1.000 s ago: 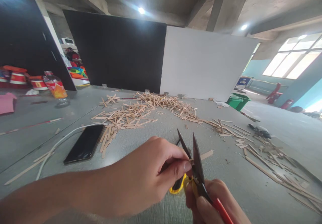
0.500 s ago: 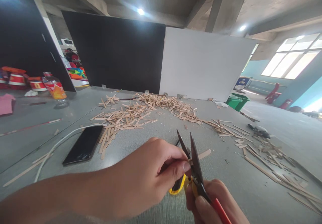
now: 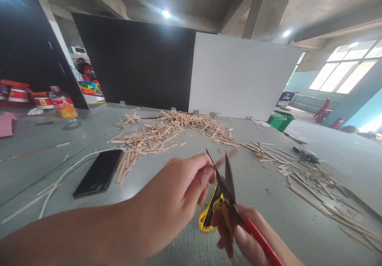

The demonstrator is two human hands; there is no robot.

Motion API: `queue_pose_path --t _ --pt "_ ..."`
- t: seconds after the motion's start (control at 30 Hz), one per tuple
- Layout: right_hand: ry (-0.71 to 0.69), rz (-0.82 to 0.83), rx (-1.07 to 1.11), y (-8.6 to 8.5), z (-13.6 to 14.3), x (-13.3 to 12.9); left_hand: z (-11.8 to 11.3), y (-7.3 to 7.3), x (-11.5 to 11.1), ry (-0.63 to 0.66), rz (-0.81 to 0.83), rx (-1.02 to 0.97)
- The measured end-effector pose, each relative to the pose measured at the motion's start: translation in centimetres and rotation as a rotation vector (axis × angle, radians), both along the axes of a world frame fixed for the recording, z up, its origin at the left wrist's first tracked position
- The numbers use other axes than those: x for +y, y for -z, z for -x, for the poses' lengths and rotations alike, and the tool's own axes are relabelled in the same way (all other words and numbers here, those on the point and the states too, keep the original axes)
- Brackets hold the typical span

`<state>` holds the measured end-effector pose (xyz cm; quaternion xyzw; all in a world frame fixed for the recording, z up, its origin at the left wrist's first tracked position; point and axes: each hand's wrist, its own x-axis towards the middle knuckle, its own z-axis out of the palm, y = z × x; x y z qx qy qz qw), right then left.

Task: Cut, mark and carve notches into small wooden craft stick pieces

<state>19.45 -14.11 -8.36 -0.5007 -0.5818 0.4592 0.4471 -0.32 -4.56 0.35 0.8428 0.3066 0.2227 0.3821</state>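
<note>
In the frame's lower centre, my left grip (image 3: 180, 188) pinches a wooden stick (image 3: 226, 158); at lower right, my right grip (image 3: 249, 234) clasps spread scissors (image 3: 229, 180).

Daylight is admitted by the window (image 3: 343, 73) between two and three o'clock, its panes washed out. Streaked glare is thrown by the ceiling lamp (image 3: 166, 14) near half past eleven. The wooden stick (image 3: 222, 161) is blurred; outer edges are stretched.
</note>
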Motion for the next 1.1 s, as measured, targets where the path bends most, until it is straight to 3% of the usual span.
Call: queue_pose_path --t 0.1,0.27,0.4,0.6,0.9,0.97,1.1 --pt "-0.015 0.051 0.063 -1.1 -0.5 0.8 -0.1 0.2 0.4 -0.084 -0.073 0.032" --pt "0.165 0.018 0.031 -2.9 -0.4 1.1 -0.7 -0.2 0.0 0.051 0.028 0.163" --pt "0.245 0.007 -0.037 -2.8 -0.3 1.1 -1.0 0.3 -0.1 0.027 0.082 0.173" --pt "0.172 -0.016 -0.106 -2.7 -1.8 1.6 -1.1 1.0 0.4 -0.078 0.029 0.125" --pt "0.224 -0.02 -0.143 -2.2 -2.2 1.4 -1.4 -0.5 -0.5 0.194 0.222 0.382" --pt "0.235 0.006 -0.13 -2.3 -2.0 1.3 -1.6 -0.5 -0.6 0.194 0.173 0.389" --pt "0.267 -0.032 -0.127 -2.8 -1.4 1.1 -2.0 0.3 -0.3 0.216 -0.139 0.386"
